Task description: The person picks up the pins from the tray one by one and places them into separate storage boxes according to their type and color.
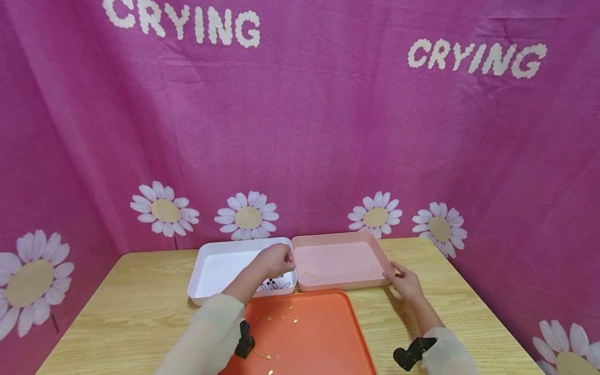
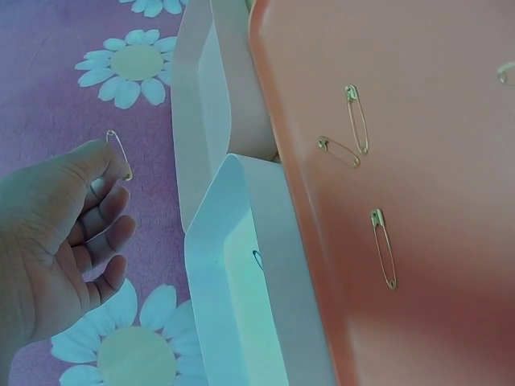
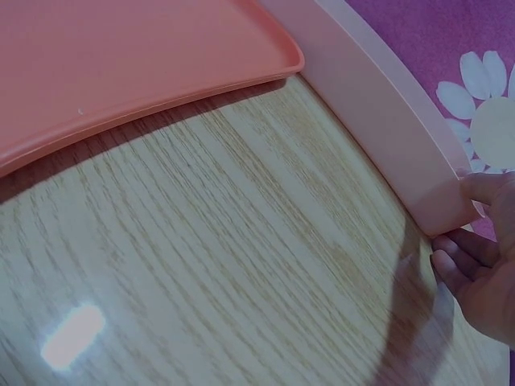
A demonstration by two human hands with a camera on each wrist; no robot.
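Note:
My left hand (image 1: 277, 260) is over the place where the white tray (image 1: 199, 271) and the pink tray (image 1: 347, 260) meet. Between its thumb and index finger it pinches a gold safety pin (image 2: 121, 154), clear of both trays; the other fingers curl loosely. My right hand (image 1: 405, 283) holds the near right corner of the pink tray, with the thumb at the rim and fingertips low by the outer wall (image 3: 418, 161). One gold safety pin (image 1: 310, 274) lies inside the pink tray. Several dark and silvery pins (image 1: 272, 284) lie in the white tray, partly hidden by my left forearm.
An orange tray (image 1: 319, 333) sits nearest me, with several gold safety pins (image 2: 385, 249) scattered over it. Everything stands on a wood-grain table (image 1: 140, 302). A magenta cloth (image 1: 319, 130) with daisies and lettering hangs behind and at both sides.

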